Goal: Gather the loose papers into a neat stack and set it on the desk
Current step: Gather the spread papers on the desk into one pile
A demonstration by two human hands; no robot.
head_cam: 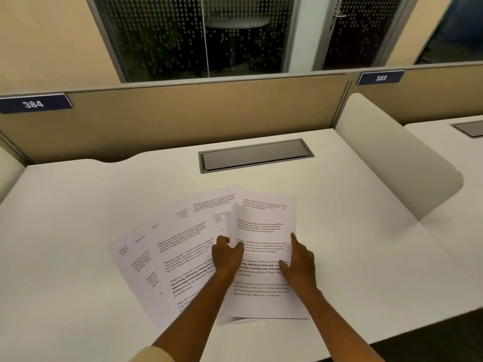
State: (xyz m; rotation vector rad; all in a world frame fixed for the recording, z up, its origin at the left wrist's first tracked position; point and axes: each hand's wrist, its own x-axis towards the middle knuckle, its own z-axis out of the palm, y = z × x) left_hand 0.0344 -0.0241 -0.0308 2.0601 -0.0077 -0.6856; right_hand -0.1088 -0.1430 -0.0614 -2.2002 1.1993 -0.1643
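Several printed white papers (180, 259) lie fanned out on the white desk (78, 231), overlapping and turned at different angles. On the right of the fan sits a squarer pile with a top sheet (264, 226) whose left edge is lifted. My left hand (226, 257) pinches that lifted left edge. My right hand (300, 259) rests flat on the right side of the same sheet, index finger stretched forward. Both forearms come in from the bottom of the view and cover the lower parts of the papers.
A grey cable flap (254, 155) is set into the desk behind the papers. A tan partition (183, 116) with label 384 closes the back. A white side divider (397, 163) stands on the right, with desk 385 beyond. The desk's front edge runs near the bottom right.
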